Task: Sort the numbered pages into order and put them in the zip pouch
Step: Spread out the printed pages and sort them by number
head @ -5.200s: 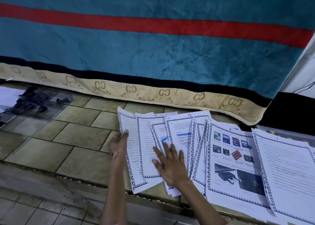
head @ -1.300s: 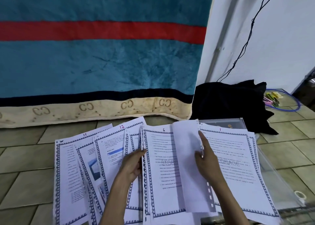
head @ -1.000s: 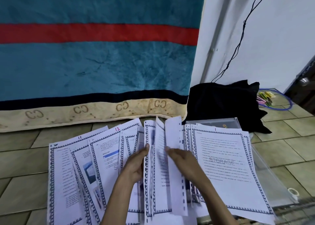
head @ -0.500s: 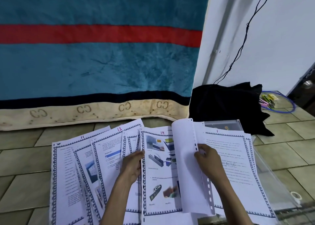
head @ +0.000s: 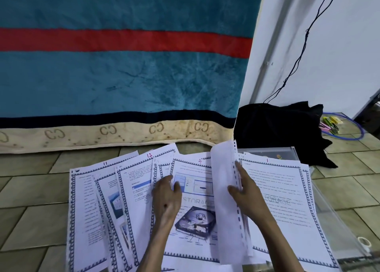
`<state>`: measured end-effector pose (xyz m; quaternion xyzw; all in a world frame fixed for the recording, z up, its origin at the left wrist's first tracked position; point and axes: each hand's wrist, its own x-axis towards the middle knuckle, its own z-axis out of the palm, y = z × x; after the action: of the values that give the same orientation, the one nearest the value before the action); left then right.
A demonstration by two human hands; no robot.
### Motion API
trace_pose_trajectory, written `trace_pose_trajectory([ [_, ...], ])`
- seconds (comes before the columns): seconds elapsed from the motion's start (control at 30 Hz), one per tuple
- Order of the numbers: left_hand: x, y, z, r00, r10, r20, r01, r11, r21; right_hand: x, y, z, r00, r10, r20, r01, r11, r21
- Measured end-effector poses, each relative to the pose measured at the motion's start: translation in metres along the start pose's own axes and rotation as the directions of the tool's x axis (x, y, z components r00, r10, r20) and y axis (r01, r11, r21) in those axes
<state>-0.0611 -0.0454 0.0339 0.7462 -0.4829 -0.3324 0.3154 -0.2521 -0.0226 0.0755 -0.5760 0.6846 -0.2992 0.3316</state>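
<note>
Now page 4 uncovered, left hand flat on it, right hand fingers pinching upturned sheets.

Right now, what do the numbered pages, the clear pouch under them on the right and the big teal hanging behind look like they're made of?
Numbered pages: thin white printer paper, matt; the lifted sheet in the right hand curls, with punched holes along its edge.
Clear pouch: probably soft transparent plastic, glossy; tiles show through it.
Teal hanging: plush fabric, likely a fleece blanket; brushed nap marks.
</note>
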Motion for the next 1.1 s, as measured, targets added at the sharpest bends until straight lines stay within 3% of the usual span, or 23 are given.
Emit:
trace_pose_trajectory([
  [0.07,0.004,-0.008,-0.003,0.998,-0.055,0.019,0.053,0.996,0.076,-0.002,-0.002,0.0,0.999,-0.052,0.011,0.052,0.999,0.007],
  [0.13,0.006,-0.008,-0.003,0.995,-0.074,0.063,0.072,0.996,0.044,-0.003,-0.005,0.005,0.997,-0.073,0.04,0.073,0.997,-0.008],
  [0.27,0.01,-0.004,-0.019,0.996,-0.024,0.083,0.017,0.996,0.084,-0.002,-0.003,0.028,0.994,-0.057,0.09,0.058,0.998,-0.002],
  [0.4,0.021,-0.02,-0.054,0.995,-0.099,-0.003,0.099,0.994,0.041,0.004,-0.001,0.049,0.986,-0.063,0.157,0.061,0.998,0.017],
  [0.53,0.028,-0.04,-0.094,0.969,-0.227,-0.097,0.216,0.97,-0.111,0.004,-0.01,0.065,0.953,-0.008,0.304,-0.015,0.997,0.076],
  [0.63,0.027,-0.043,-0.13,0.955,-0.236,-0.182,0.197,0.958,-0.207,0.008,-0.009,0.071,0.933,0.044,0.358,-0.041,0.999,-0.015],
  [0.73,0.017,-0.037,-0.17,0.942,-0.184,-0.282,0.136,0.974,-0.181,0.013,-0.007,0.074,0.945,0.025,0.325,0.032,0.985,-0.167],
  [0.87,0.002,-0.018,-0.209,0.938,-0.084,-0.337,-0.018,0.957,-0.289,0.016,-0.001,0.075,0.976,0.015,0.216,0.015,0.99,-0.137],
  [0.93,-0.003,-0.006,-0.22,0.946,-0.022,-0.323,-0.096,0.934,-0.345,0.016,0.003,0.073,1.0,0.011,0.029,-0.008,0.993,-0.121],
  [0.97,-0.005,0.001,-0.223,0.948,-0.007,-0.317,-0.115,0.924,-0.364,0.016,0.006,0.071,0.995,0.004,-0.102,-0.024,0.98,-0.197],
  [1.03,-0.01,0.012,-0.224,0.952,0.003,-0.306,-0.133,0.905,-0.404,0.016,0.012,0.062,0.964,0.046,-0.262,-0.159,0.889,-0.43],
  [1.1,-0.01,0.025,-0.217,0.959,0.015,-0.282,-0.146,0.881,-0.451,0.014,0.016,0.051,0.942,0.173,-0.286,-0.302,0.81,-0.503],
])
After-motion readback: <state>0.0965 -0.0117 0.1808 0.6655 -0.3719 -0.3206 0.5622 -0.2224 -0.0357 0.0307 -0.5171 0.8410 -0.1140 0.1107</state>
